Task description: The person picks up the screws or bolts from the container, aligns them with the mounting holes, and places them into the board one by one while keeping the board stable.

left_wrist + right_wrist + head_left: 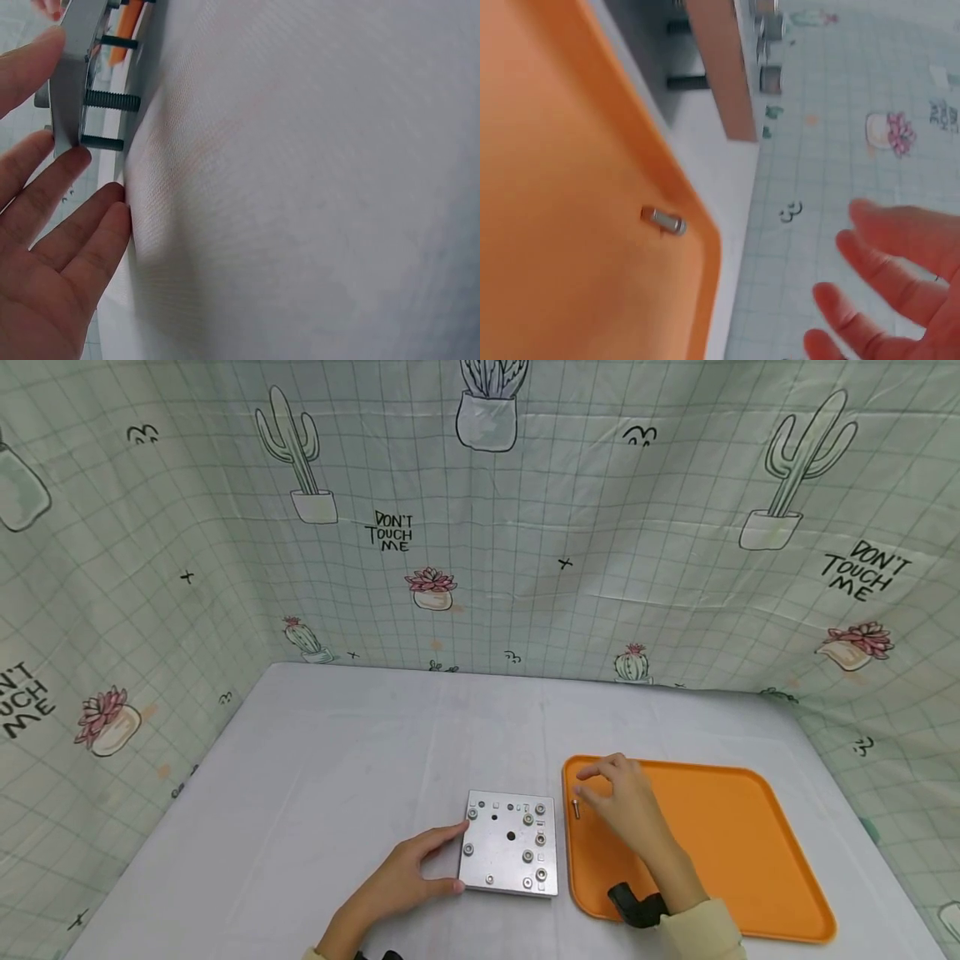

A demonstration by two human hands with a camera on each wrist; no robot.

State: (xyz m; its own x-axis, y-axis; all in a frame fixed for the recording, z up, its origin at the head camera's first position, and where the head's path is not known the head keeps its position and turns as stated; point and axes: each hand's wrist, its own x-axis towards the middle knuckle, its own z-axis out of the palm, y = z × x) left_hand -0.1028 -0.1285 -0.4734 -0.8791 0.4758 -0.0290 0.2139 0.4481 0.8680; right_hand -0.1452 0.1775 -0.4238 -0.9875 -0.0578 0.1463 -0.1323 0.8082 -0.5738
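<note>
A silver metal plate point(495, 860) carries several socket-head screws and a few holes on its top. Screw shanks point(112, 100) stick out beneath it, over the white cloth. My left hand point(408, 872) touches the plate's left side, its thumb at the near corner and a finger farther up the edge. Inside the orange tray point(712, 827), close to its left rim, is one small screw point(664, 220). Above that screw hovers my right hand point(630, 802), thumb and fingers apart with nothing between them; the right wrist view shows the same gap between fingertips point(826, 296) and screw.
White cloth point(337, 760) covers the table. The tray stands just right of the plate, with a narrow strip of cloth between them. A dark wrist strap point(637, 906) shows at my right forearm. Behind hangs a checked curtain point(510, 527) with cactus prints.
</note>
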